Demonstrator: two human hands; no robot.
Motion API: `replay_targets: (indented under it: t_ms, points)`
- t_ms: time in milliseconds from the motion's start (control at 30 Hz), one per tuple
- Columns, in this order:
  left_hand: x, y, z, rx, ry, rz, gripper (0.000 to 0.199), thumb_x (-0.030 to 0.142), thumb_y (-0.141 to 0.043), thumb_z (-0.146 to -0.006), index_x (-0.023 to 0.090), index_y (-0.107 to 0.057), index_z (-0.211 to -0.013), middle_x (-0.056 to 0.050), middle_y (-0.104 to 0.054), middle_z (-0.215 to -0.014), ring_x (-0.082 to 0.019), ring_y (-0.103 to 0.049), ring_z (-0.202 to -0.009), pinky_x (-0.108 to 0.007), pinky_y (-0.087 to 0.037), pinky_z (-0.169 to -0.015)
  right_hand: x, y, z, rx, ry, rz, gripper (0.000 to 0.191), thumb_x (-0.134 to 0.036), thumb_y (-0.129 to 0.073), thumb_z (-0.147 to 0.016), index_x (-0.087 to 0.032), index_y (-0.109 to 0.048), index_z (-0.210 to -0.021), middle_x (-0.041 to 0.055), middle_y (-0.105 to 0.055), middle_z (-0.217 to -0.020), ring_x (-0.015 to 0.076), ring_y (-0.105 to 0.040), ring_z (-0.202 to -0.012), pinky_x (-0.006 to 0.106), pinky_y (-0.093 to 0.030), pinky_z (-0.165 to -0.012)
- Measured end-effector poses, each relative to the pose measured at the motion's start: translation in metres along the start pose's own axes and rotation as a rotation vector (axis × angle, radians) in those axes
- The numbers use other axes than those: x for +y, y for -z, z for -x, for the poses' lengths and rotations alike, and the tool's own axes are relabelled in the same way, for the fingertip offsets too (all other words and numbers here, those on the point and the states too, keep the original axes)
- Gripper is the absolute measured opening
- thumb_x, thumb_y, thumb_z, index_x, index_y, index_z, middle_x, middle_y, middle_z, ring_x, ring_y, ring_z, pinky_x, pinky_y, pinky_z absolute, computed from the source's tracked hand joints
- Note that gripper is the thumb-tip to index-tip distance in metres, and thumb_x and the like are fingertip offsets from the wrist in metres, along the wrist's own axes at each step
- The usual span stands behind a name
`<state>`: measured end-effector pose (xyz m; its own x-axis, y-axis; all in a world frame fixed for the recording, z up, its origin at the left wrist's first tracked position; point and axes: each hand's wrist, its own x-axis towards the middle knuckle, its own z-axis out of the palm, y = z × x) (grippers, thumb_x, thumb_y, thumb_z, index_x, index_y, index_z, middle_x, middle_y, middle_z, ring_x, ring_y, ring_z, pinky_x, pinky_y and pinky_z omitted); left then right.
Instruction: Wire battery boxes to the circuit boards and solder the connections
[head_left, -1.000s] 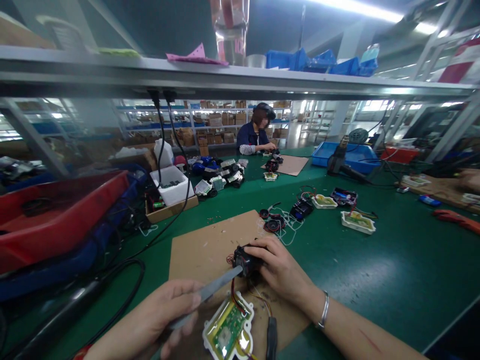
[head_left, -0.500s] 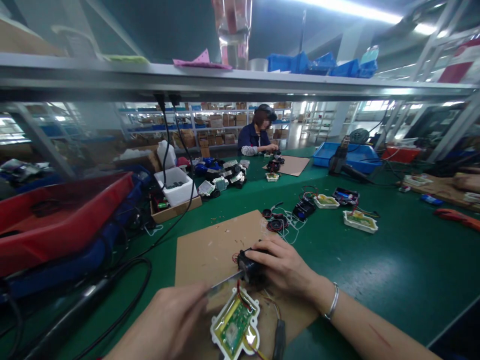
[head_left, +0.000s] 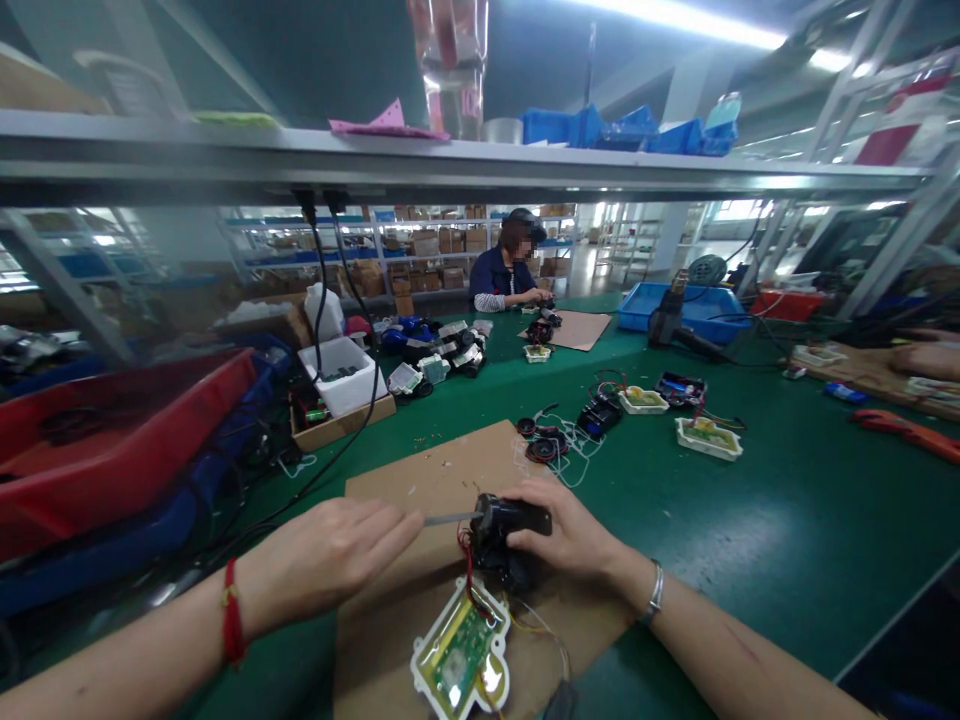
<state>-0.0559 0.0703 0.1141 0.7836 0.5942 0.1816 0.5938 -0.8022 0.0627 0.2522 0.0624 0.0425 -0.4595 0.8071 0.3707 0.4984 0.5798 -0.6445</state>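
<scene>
My left hand [head_left: 352,545] is closed around a tool whose slim metal shaft [head_left: 450,518] points right; its handle is hidden in the fist, so I cannot tell its exact kind. The tip meets the left end of a black plastic housing [head_left: 510,520]. Fingers and thumb of my right hand [head_left: 562,530] grip that housing from the right, over a cardboard sheet [head_left: 405,480]. Red and black wires run from the housing to a green circuit board [head_left: 461,650] in a white-rimmed, yellow-lined case lying just below.
Beyond the cardboard lie black round parts with white wire [head_left: 547,445] and more cased boards [head_left: 709,438]. At left are a red bin [head_left: 127,430] and a white box [head_left: 349,375]. A heat gun [head_left: 667,320] rests by a blue tray [head_left: 694,320]. A co-worker [head_left: 510,265] sits opposite.
My left hand has risen, bringing the tool shaft to nearly level. The black housing has tilted in my right hand, showing more of its side. The whole view has shifted slightly.
</scene>
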Motion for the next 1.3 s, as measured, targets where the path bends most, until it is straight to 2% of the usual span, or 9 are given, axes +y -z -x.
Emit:
replay_targets:
  t_ms: [100,200,367,600,733,800,867,967,1300]
  points:
    - [-0.013,-0.013,0.006,0.087,0.065,-0.03,0.036,0.026,-0.03,-0.094,0.022,-0.058,-0.117,-0.008,-0.066,-0.107,-0.021,-0.063,-0.095,-0.032,-0.051,-0.085,0.008,-0.005,-0.001,0.1,-0.026,0.007,0.038,-0.03,-0.065,-0.08,-0.021,-0.06,-0.117,0.0084,-0.066,-0.111,0.0244,-0.059,-0.102,0.043,-0.043,-0.092]
    - [-0.018,-0.038,0.013,0.21,0.405,-0.004,0.033,0.036,-0.033,-0.094,0.021,-0.058,-0.11,-0.007,-0.062,-0.109,-0.02,-0.062,-0.095,-0.03,-0.05,-0.082,0.017,-0.012,-0.001,0.215,-0.115,-0.117,0.039,-0.027,-0.061,-0.081,-0.021,-0.056,-0.119,0.0091,-0.063,-0.116,0.0242,-0.057,-0.107,0.044,-0.043,-0.094]
    - [-0.01,-0.075,0.018,-0.014,0.631,0.089,0.033,0.035,-0.031,-0.093,0.022,-0.061,-0.096,-0.005,-0.062,-0.094,-0.021,-0.06,-0.087,-0.032,-0.048,-0.08,0.024,-0.023,-0.001,0.281,-0.243,-0.416,0.037,-0.02,-0.058,-0.078,-0.021,-0.05,-0.114,0.006,-0.062,-0.11,0.0214,-0.058,-0.104,0.038,-0.047,-0.09]
    - [0.002,-0.076,-0.003,0.116,0.536,0.175,0.03,0.031,-0.038,-0.091,0.021,-0.058,-0.111,-0.008,-0.06,-0.111,-0.024,-0.054,-0.104,-0.04,-0.043,-0.092,0.014,-0.031,-0.006,0.265,-0.35,-0.869,0.039,-0.016,-0.06,-0.067,-0.021,-0.046,-0.102,0.0027,-0.059,-0.098,0.0202,-0.059,-0.094,0.034,-0.05,-0.082]
    - [0.024,-0.086,-0.024,0.147,0.437,0.424,0.033,0.027,-0.044,-0.09,0.023,-0.051,-0.122,-0.006,-0.055,-0.123,-0.023,-0.049,-0.116,-0.042,-0.038,-0.101,0.014,-0.032,-0.007,0.282,-0.361,-1.044,0.057,-0.016,-0.058,-0.067,-0.026,-0.04,-0.12,0.0046,-0.057,-0.114,0.0203,-0.059,-0.1,0.035,-0.05,-0.085]
    - [0.036,-0.094,-0.037,0.178,0.4,0.574,0.051,0.024,-0.054,-0.085,0.025,-0.038,-0.133,-0.006,-0.048,-0.133,-0.022,-0.045,-0.122,-0.042,-0.036,-0.105,0.015,-0.032,-0.007,0.272,-0.363,-1.082,0.067,-0.014,-0.058,-0.067,-0.029,-0.034,-0.129,0.0045,-0.055,-0.12,0.02,-0.059,-0.102,0.035,-0.051,-0.084]
    - [0.044,-0.101,-0.049,0.212,0.353,0.717,0.064,0.021,-0.059,-0.08,0.024,-0.031,-0.138,-0.008,-0.045,-0.137,-0.022,-0.045,-0.124,-0.04,-0.037,-0.106,0.017,-0.033,-0.006,0.25,-0.369,-1.062,0.065,-0.016,-0.058,-0.07,-0.028,-0.035,-0.13,0.006,-0.055,-0.123,0.0211,-0.06,-0.103,0.036,-0.052,-0.083]
    - [0.047,-0.103,-0.061,0.278,0.321,0.799,0.055,0.018,-0.062,-0.078,0.022,-0.042,-0.129,-0.008,-0.054,-0.126,-0.021,-0.053,-0.114,-0.038,-0.043,-0.099,0.022,-0.034,-0.007,0.247,-0.355,-0.914,0.054,-0.02,-0.059,-0.074,-0.024,-0.043,-0.126,0.0087,-0.055,-0.126,0.0229,-0.057,-0.111,0.04,-0.049,-0.092]
    - [0.017,-0.101,-0.041,0.236,0.202,0.297,0.053,0.001,-0.037,-0.084,0.025,-0.044,-0.13,-0.007,-0.05,-0.13,-0.021,-0.048,-0.119,-0.043,-0.042,-0.103,0.041,-0.027,0.001,0.182,-0.168,-0.085,0.062,0.002,-0.043,-0.068,-0.022,-0.056,-0.123,0.0063,-0.059,-0.125,0.0206,-0.052,-0.118,0.048,-0.035,-0.106]
